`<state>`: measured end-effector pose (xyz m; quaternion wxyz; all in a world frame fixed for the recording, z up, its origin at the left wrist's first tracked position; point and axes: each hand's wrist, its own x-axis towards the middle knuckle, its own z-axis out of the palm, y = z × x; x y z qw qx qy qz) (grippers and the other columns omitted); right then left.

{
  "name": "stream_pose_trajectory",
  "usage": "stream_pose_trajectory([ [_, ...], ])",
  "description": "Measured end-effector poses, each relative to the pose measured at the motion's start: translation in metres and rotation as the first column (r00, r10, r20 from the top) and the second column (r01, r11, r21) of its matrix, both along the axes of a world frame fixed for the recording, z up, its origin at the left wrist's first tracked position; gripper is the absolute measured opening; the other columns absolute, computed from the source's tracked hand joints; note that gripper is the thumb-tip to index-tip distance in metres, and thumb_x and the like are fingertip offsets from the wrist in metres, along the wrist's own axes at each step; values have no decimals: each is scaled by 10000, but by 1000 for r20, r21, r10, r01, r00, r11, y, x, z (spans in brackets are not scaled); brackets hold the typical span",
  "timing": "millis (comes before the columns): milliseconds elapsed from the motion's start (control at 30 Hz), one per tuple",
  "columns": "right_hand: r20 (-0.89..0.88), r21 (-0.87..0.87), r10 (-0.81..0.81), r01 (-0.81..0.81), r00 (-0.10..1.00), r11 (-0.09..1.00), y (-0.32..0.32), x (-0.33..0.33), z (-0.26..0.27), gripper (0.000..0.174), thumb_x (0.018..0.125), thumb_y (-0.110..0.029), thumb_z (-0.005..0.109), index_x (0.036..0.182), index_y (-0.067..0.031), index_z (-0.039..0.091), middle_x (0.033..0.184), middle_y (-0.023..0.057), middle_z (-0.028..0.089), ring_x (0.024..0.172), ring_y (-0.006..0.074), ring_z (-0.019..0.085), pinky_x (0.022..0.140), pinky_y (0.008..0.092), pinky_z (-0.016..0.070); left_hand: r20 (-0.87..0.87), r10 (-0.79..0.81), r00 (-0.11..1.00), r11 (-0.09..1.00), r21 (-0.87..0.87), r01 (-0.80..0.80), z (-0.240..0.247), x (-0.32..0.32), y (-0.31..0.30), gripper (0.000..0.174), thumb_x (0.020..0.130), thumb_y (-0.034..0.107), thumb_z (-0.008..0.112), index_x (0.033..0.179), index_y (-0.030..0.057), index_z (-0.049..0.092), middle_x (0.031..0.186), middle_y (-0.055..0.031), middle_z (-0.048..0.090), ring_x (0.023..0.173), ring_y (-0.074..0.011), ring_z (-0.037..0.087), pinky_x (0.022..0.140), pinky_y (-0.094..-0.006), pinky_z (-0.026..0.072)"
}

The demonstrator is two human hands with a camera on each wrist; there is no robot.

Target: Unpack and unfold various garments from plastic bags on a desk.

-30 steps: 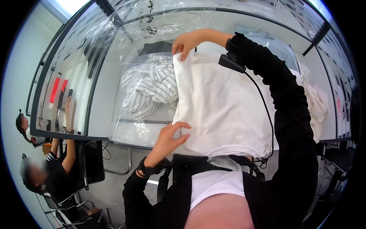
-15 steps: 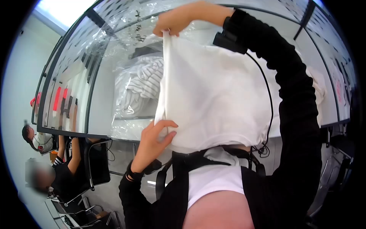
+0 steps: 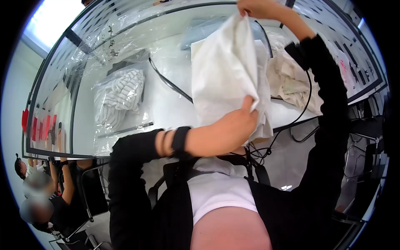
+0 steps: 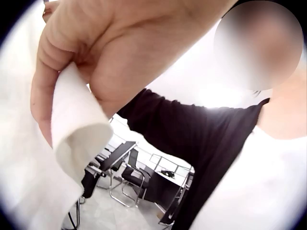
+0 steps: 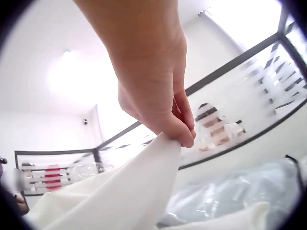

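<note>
A white garment (image 3: 221,71) is partly folded over on the desk, with its raised side drawn up at a slant. At the far end, the right hand (image 3: 258,7) pinches a corner between thumb and fingers; the right wrist view shows the cloth (image 5: 139,191) hanging taut from these fingertips. The left hand (image 3: 227,131) reaches across the near part and grips the garment's right edge. In the left wrist view, its fingers curl round a rolled fold of the white cloth (image 4: 79,103). The garment's underside is mostly hidden.
A striped garment (image 3: 121,91) lies in a clear plastic bag at left. A dark cord (image 3: 168,83) crosses the white desk. Behind is a light blue bagged item (image 3: 204,33); a beige cloth (image 3: 291,79) lies right. Partitions enclose the desk, and people sit at left.
The right hand has carried the garment's far left corner up and across to the right. The left hand has also swung right with the near edge, uncovering desk and cord at left.
</note>
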<state>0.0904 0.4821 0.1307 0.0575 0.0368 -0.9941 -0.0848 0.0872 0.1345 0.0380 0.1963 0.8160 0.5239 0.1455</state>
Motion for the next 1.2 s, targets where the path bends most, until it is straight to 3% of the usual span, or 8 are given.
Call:
stream_pose_trajectory([
  [233,-61,-253,-200,179,978,951,5,101,-71,219,751,-52,575,969,-73,582,917,95,597,889,283,559,765,363,457,216,-382,899,869,-247,429,-13,30,22,500,808,173,599,1259,76,406,1139,-188,465,962,-340,543,783,-387,465],
  [333,-49,-614,-481,353,875,706,5,104,-82,272,815,-286,615,979,-69,591,889,120,615,810,254,588,720,346,476,286,-344,894,900,-170,400,-5,2,20,431,811,181,598,1208,78,465,1128,-135,505,968,-306,551,811,-358,464],
  [433,15,-714,-644,459,765,529,-10,93,-87,406,837,-425,585,997,-52,586,794,85,579,772,185,574,674,291,472,142,27,989,999,42,-33,-6,-46,33,358,802,180,616,1132,80,521,1078,-94,551,962,-263,560,824,-343,462],
  [600,-314,-457,-633,471,708,754,-45,70,-95,512,798,-548,564,1067,-112,577,759,100,554,772,243,575,682,322,462,-29,437,899,877,233,-420,-23,-162,96,416,780,276,635,1132,96,505,1035,-194,521,960,-330,531,839,-377,432],
  [667,-425,-385,-589,451,688,805,-57,64,-90,529,789,-569,561,1082,-129,572,734,108,567,766,253,587,658,340,462,-30,506,862,851,177,-494,-16,-179,111,462,774,289,642,1167,104,484,1037,-217,513,966,-355,517,848,-382,423],
  [900,17,-502,-712,622,702,601,-78,58,-81,429,777,-493,621,790,-71,540,560,66,556,444,161,550,496,304,442,-277,473,837,881,152,-448,-27,-204,158,388,783,311,658,1094,94,575,974,-157,544,895,-251,547,802,-343,460],
  [1033,-54,-716,-597,386,800,582,-46,74,-100,337,695,-306,736,731,-61,508,570,66,558,509,153,569,503,281,434,172,569,804,801,-335,-496,-16,-223,158,346,790,346,666,949,48,591,858,-77,586,795,-141,584,688,-254,516],
  [1200,-212,-699,-692,388,690,601,-46,79,-123,409,656,-319,767,821,-37,520,657,82,593,630,189,596,559,286,451,387,666,637,743,-414,-525,-34,-228,148,426,779,341,685,977,-13,551,918,-97,601,797,-158,612,720,-278,528],
])
